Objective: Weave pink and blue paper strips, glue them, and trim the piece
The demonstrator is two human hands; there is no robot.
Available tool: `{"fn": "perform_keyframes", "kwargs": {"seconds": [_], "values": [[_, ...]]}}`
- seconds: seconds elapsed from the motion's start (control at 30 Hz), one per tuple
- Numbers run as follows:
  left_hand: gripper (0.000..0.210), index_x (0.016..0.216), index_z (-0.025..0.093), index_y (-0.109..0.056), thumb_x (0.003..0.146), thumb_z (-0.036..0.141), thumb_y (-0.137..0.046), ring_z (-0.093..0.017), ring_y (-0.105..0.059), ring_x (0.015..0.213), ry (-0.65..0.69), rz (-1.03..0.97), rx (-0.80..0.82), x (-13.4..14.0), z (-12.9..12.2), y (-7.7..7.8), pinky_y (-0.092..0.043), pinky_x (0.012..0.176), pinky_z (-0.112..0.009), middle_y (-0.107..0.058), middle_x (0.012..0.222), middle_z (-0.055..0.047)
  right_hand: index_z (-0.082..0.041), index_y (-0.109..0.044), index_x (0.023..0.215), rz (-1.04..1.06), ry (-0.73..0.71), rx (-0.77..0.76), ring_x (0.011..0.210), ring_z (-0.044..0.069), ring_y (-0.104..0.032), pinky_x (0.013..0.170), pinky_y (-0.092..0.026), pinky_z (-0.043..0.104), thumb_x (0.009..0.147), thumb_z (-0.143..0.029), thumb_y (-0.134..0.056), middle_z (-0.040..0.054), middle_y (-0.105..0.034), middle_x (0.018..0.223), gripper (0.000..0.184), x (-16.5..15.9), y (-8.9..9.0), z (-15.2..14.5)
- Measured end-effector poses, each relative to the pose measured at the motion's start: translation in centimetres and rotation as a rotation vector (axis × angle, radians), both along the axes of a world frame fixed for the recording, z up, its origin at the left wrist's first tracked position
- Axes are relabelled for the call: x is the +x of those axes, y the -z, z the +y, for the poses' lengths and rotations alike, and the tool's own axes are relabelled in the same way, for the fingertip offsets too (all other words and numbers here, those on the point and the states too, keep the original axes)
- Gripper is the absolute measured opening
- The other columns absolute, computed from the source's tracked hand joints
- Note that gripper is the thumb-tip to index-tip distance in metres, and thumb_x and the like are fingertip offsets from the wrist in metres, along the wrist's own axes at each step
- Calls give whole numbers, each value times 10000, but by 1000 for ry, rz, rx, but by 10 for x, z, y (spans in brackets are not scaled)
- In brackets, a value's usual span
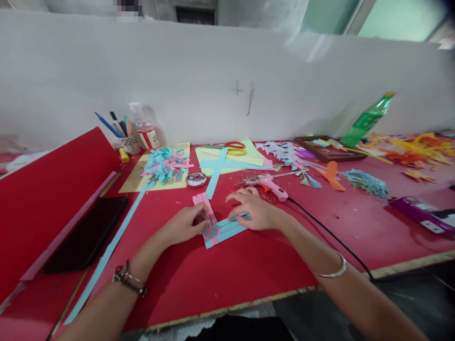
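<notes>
Pink paper strips (204,198) and light blue paper strips (231,230) cross at one corner in a woven check on the red table. The pink ends point away from me and the blue ends run to the right. My left hand (186,222) is closed, thumb and fingers pinched at the pink strips just above the woven corner. My right hand (258,208) lies over the blue strips with its fingers apart, touching them. Behind it lies a pink glue gun (268,182) with a black cord.
Scissors (236,148) rest on coloured paper sheets (209,166). A heap of blue and pink paper curls (164,166) sits on tan paper. A phone (87,234) lies at left beside a long blue strip (117,239). A green bottle (368,121) tilts at the back right.
</notes>
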State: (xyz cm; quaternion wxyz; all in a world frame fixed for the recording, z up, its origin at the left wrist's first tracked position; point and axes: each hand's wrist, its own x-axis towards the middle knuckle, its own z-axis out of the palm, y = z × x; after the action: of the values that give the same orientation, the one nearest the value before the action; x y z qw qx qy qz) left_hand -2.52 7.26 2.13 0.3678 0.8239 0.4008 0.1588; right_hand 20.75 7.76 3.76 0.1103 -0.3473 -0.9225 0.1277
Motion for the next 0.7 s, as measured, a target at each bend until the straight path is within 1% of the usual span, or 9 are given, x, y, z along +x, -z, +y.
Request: {"fn": "perform_keyframes", "kwargs": {"seconds": [0.13,0.27,0.5,0.6,0.7], "values": [[82,817,177,-428,792,255,-429,-120,-537,614,0,5,-2,0,0,1,-404,542,-218,-567,715,-7,-233,-678,823,12,0,-3,1021,219,-405,869,-247,424,702,-119,-462,63,-488,1124,272,4,0,1],[83,822,178,-434,798,257,-426,-118,-535,625,10,6,10,-1,1,2,-404,552,-217,-572,726,-9,-239,-680,818,18,-6,-30,1026,216,-411,874,-237,429,682,-87,-449,57,-486,1133,308,5,0,2],[87,822,177,-433,789,258,-430,-116,-526,612,4,18,19,-2,1,1,-395,537,-215,-566,716,-5,-240,-687,773,-11,11,-19,958,198,-441,874,-221,438,678,-83,-462,49,-533,1052,291,12,0,6],[84,818,175,-433,788,254,-427,-117,-523,607,2,30,26,-2,1,1,-390,532,-215,-560,712,-4,-236,-690,746,-17,35,-9,959,196,-444,877,-224,430,689,-93,-465,46,-537,1034,273,16,-1,8],[81,811,178,-433,788,256,-427,-114,-520,607,4,37,42,-2,2,2,-386,532,-213,-557,710,-1,-239,-686,713,-27,60,19,952,195,-452,889,-193,449,699,-111,-469,41,-543,1006,253,22,-2,10]]}}
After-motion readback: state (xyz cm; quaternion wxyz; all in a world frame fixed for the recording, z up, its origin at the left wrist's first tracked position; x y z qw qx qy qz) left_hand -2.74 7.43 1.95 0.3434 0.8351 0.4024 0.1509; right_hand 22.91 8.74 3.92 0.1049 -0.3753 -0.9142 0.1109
